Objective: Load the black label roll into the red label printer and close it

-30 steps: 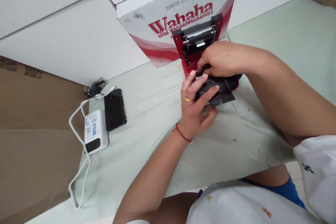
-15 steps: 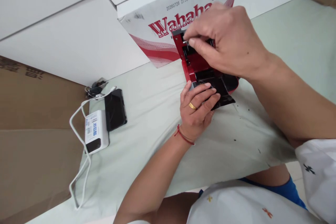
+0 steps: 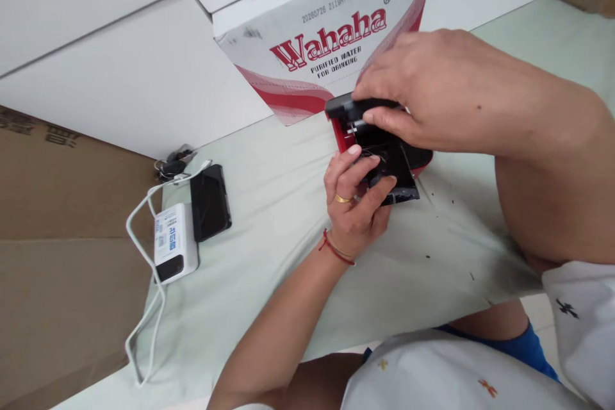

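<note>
Head view: under the fingers of the left hand (image 3: 356,205) and the right hand (image 3: 423,86), a pale green cloth (image 3: 273,256) is spread. Far to the left of the left fingers, a big brown cardboard box (image 3: 72,288) is seen. Just past the right fingers, a Wahaha purified water carton (image 3: 312,25) is stood. Between the fingers of both hands, on the cloth, a small red and black machine (image 3: 423,158) is placed. Its black lid (image 3: 341,106) is gripped between the right fingers and thumb and held at a tilt. Well to the left of the left fingers, a white power bank (image 3: 175,240) and a black phone (image 3: 211,202) are laid side by side. On the machine's near part, a black plastic sheet (image 3: 402,166) is laid. It is pressed by the left fingers, which are spread; whether it is pinched cannot be told, as the thumb is partly hidden. Behind the left fingers, a red string bracelet (image 3: 339,254) is worn. On one left finger, a gold ring (image 3: 343,199) is worn.
</note>
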Tool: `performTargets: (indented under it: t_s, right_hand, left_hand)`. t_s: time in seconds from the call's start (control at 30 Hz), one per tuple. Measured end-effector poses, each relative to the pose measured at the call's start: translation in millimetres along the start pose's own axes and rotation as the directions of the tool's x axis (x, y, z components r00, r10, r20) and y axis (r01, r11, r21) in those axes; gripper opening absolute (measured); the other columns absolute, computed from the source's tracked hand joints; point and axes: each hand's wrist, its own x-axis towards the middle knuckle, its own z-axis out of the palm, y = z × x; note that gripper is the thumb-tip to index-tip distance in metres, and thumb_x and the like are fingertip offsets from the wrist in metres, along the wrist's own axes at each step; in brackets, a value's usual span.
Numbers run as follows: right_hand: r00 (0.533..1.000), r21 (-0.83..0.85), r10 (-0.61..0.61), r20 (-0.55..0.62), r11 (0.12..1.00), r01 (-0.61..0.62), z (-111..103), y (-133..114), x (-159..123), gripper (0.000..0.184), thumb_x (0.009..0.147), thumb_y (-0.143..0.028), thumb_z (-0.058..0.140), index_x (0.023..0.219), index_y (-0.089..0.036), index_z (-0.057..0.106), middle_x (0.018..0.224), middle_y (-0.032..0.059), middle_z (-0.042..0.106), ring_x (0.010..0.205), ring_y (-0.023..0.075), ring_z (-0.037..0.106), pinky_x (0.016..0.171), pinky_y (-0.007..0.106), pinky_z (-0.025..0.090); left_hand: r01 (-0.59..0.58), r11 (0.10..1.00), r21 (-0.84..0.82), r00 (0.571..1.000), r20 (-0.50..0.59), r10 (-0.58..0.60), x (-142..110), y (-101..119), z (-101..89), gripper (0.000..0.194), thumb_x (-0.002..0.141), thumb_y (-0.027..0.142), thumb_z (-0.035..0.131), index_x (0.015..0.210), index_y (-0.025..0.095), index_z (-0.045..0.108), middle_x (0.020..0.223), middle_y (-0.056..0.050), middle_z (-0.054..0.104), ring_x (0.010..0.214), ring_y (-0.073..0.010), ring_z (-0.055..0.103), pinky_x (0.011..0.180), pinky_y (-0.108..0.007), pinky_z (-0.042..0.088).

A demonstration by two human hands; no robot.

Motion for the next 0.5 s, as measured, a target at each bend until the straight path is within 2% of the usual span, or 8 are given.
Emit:
performTargets:
  t_s: [0.07, 0.13, 0.23, 0.37, 0.43, 0.5]
  right_hand:
    - [0.992, -0.173, -0.027, 0.121, 0.984, 0.048, -2, -7, -4, 0.037, 0.114, -0.033, 0.045, 0.103, -0.02, 0.078, 0.096, 0.0114, 0.076, 0.088, 0.0256, 0.063, 0.079, 0.041, 0.042]
    - [0.975, -0.315, -0.051, 0.217, 0.942, 0.12, -4, -15, -5, 0.034, 0.111, -0.031, 0.05, 0.087, -0.02, 0.072, 0.077, 0.0077, 0.067, 0.071, 0.0198, 0.049, 0.071, 0.037, 0.033]
    - [0.965, -0.424, -0.086, 0.248, 0.886, 0.187, -5, -26, -6, 0.027, 0.103, -0.019, 0.054, 0.078, -0.02, 0.063, 0.069, 0.0068, 0.057, 0.072, 0.0194, 0.045, 0.071, 0.034, 0.032]
    - [0.964, -0.441, -0.095, 0.248, 0.875, 0.2, -5, -30, -6, 0.027, 0.101, -0.013, 0.047, 0.078, -0.021, 0.059, 0.069, 0.0063, 0.053, 0.073, 0.0207, 0.047, 0.071, 0.034, 0.035]
    - [0.969, -0.442, -0.101, 0.227, 0.875, 0.195, -3, -28, -6, 0.025, 0.103, -0.016, 0.051, 0.079, -0.02, 0.059, 0.071, 0.0062, 0.055, 0.075, 0.0207, 0.049, 0.073, 0.034, 0.036]
    - [0.972, -0.45, -0.099, 0.215, 0.873, 0.189, -2, -28, -5, 0.025, 0.104, -0.02, 0.055, 0.079, -0.02, 0.059, 0.072, 0.0069, 0.058, 0.077, 0.0212, 0.052, 0.074, 0.034, 0.037]
  left_hand:
    - [-0.028, 0.995, 0.093, 0.999, -0.025, 0.03, 2, 2, 0.8, 0.025, 0.112, 0.032, 0.058, 0.127, 0.031, 0.078, 0.135, -0.009, 0.079, 0.153, -0.029, 0.067, 0.134, -0.056, 0.051]
    - [-0.016, 0.995, 0.103, 0.999, -0.028, 0.019, 4, 2, 1.0, 0.026, 0.111, 0.03, 0.057, 0.129, 0.03, 0.076, 0.134, -0.01, 0.079, 0.152, -0.0279, 0.068, 0.137, -0.056, 0.048]
    - [0.05, 0.993, 0.109, 0.999, -0.025, -0.048, 5, -3, -0.5, 0.035, 0.111, 0.028, 0.053, 0.141, 0.03, 0.07, 0.141, -0.01, 0.08, 0.156, -0.028, 0.068, 0.144, -0.06, 0.038]
    - [0.221, 0.97, 0.098, 0.974, 0.035, -0.226, 4, -12, -2.6, 0.041, 0.118, 0.036, 0.044, 0.152, 0.028, 0.066, 0.151, -0.011, 0.08, 0.158, -0.0276, 0.069, 0.149, -0.06, 0.026]
    - [0.283, 0.957, 0.064, 0.956, 0.066, -0.287, 3, -16, -2.1, 0.044, 0.122, 0.041, 0.039, 0.152, 0.028, 0.067, 0.152, -0.011, 0.08, 0.155, -0.0265, 0.071, 0.149, -0.057, 0.026]
    - [0.304, 0.953, 0.004, 0.951, 0.059, -0.304, 2, -18, -1.1, 0.045, 0.123, 0.044, 0.038, 0.151, 0.028, 0.07, 0.152, -0.011, 0.081, 0.154, -0.0263, 0.071, 0.147, -0.054, 0.031]
